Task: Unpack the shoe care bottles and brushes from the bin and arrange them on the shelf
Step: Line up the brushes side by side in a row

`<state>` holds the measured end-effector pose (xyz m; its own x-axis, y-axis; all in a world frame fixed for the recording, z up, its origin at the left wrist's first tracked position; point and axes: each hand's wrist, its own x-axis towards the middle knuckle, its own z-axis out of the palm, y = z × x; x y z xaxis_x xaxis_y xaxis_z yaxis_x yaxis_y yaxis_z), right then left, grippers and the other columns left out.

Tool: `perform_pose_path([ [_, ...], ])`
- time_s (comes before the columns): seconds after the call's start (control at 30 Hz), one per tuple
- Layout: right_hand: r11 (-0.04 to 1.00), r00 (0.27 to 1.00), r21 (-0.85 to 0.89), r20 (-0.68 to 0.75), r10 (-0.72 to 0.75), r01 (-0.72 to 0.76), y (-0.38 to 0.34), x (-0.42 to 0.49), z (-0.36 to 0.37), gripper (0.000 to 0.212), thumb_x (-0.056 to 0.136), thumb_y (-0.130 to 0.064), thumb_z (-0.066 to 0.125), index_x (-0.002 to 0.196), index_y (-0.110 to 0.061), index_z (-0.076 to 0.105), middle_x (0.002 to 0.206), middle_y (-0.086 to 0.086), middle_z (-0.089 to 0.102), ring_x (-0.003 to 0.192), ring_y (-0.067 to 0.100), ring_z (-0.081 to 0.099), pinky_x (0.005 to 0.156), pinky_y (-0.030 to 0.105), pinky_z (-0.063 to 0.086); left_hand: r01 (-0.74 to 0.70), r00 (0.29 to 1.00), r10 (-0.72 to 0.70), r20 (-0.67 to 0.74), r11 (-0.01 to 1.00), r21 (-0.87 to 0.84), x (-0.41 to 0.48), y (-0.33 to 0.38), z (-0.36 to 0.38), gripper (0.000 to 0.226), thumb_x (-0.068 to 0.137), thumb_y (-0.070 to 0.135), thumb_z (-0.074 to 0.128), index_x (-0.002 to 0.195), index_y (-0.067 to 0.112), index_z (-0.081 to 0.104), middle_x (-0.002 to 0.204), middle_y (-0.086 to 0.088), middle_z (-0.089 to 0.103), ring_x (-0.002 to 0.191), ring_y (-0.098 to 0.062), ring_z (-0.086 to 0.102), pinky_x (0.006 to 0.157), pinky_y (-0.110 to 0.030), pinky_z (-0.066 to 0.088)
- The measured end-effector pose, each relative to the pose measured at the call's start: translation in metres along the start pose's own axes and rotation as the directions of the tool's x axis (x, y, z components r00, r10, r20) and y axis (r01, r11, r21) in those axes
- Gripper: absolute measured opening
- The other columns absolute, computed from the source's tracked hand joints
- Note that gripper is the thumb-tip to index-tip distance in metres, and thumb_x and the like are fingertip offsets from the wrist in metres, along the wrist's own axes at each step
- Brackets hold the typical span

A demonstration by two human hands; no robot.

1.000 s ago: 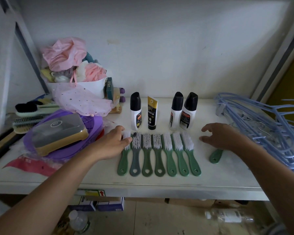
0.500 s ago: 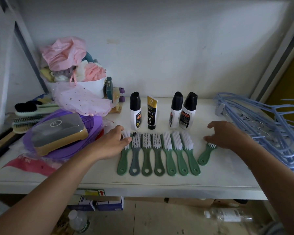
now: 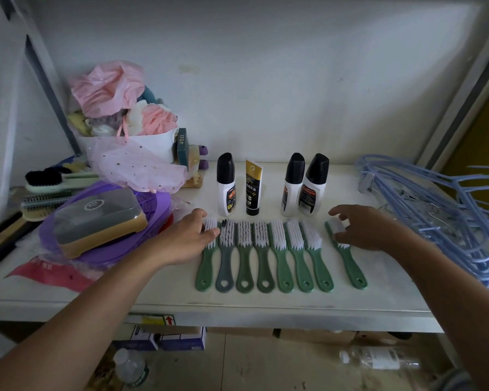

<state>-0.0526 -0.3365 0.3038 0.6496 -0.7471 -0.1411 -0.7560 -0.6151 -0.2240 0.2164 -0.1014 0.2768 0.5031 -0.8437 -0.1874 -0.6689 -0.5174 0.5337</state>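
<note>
Lining green plastic shoe brushes with white bristles along a white metal shelf (image 3: 153,294) against a pale wall.

Seven brushes (image 3: 266,258) lie side by side; the left hand (image 3: 188,239) rests open-fingered on the leftmost head, the right hand (image 3: 362,230) loosely curls over an eighth green brush (image 3: 347,261) set apart. Behind stand three white black-capped bottles (image 3: 226,187) and a black-and-gold tube (image 3: 253,190); blue wire hangers (image 3: 435,210) lie right.
</note>
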Motion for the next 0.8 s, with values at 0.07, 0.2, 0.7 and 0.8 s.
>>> perform_pose_path([
  [0.07, 1.000, 1.000, 0.013, 0.009, -0.022, 0.022, -0.001, 0.000, 0.001, 0.062, 0.085, -0.026, 0.073, 0.141, -0.028, 0.049, 0.132, 0.001, 0.062, 0.113, 0.018, 0.061, 0.101, 0.035, 0.047, 0.003, 1.000, -0.003, -0.012, 1.000, 0.008, 0.001, 0.000, 0.001, 0.065, 0.101, 0.052, 0.042, 0.152, 0.017, 0.022, 0.157, -0.007, 0.035, 0.138, -0.023, 0.041, 0.107, -0.037, 0.036],
  [0.2, 0.999, 1.000, 0.018, 0.008, -0.030, 0.030, -0.002, 0.002, 0.003, 0.061, 0.084, -0.028, 0.072, 0.140, -0.029, 0.050, 0.122, 0.000, 0.067, 0.107, 0.017, 0.062, 0.099, 0.035, 0.049, 0.007, 1.000, -0.007, -0.011, 1.000, 0.002, 0.002, -0.002, 0.001, 0.066, 0.100, 0.053, 0.042, 0.152, 0.018, 0.023, 0.156, -0.007, 0.036, 0.137, -0.023, 0.042, 0.109, -0.038, 0.036],
  [0.7, 0.999, 0.999, 0.040, 0.029, -0.025, 0.024, -0.010, 0.003, 0.003, 0.063, 0.085, -0.029, 0.070, 0.144, -0.024, 0.048, 0.131, 0.004, 0.062, 0.115, 0.021, 0.059, 0.100, 0.039, 0.049, 0.020, 0.998, -0.023, -0.055, 0.998, -0.059, -0.007, 0.001, 0.003, 0.060, 0.101, 0.043, 0.049, 0.150, 0.014, 0.030, 0.149, -0.011, 0.046, 0.131, -0.022, 0.048, 0.106, -0.036, 0.040],
  [0.8, 0.998, 0.999, 0.048, 0.021, -0.031, 0.030, -0.011, 0.003, 0.004, 0.063, 0.088, -0.031, 0.066, 0.147, -0.022, 0.044, 0.138, 0.005, 0.057, 0.123, 0.023, 0.055, 0.101, 0.036, 0.046, 0.016, 0.996, -0.022, -0.082, 0.997, -0.077, -0.008, 0.003, 0.006, 0.057, 0.101, 0.038, 0.052, 0.148, 0.012, 0.033, 0.146, -0.010, 0.048, 0.126, -0.019, 0.051, 0.103, -0.035, 0.041],
])
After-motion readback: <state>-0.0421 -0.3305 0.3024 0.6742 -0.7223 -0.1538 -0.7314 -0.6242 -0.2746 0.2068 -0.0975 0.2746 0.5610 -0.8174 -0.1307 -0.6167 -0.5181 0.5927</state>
